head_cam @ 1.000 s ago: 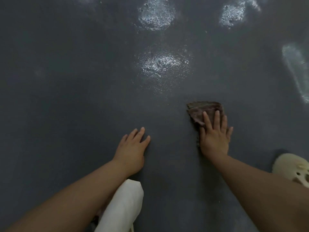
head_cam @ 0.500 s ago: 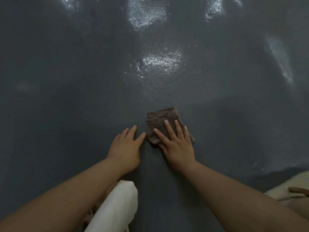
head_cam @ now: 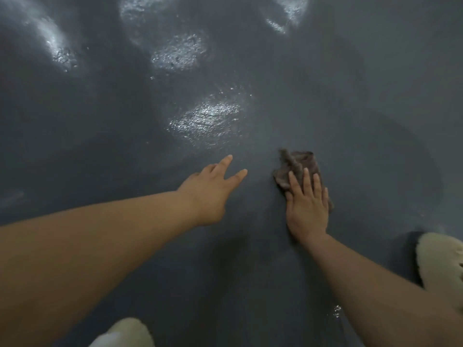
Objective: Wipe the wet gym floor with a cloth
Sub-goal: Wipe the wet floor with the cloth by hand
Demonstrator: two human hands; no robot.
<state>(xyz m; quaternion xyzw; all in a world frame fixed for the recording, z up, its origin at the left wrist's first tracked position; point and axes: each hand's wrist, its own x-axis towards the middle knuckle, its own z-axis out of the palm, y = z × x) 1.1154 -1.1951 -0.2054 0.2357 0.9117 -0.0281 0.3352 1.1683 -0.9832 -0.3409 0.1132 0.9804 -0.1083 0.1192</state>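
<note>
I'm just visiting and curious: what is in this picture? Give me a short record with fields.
setting: dark grey floor, seen from above
activity: a person wiping it with a cloth
cloth: brown cloth, crumpled, flat on the floor
right hand: right hand presses on the cloth, fingers straight
left hand: left hand empty, fingers spread, beside the cloth but apart from it
wet patch: glistening patch just beyond both hands
shoe: pale shoe at the right edge

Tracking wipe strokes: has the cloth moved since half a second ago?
Yes. The cloth under the right hand slid rightward, away from the left hand, toward the cream shoe.
</note>
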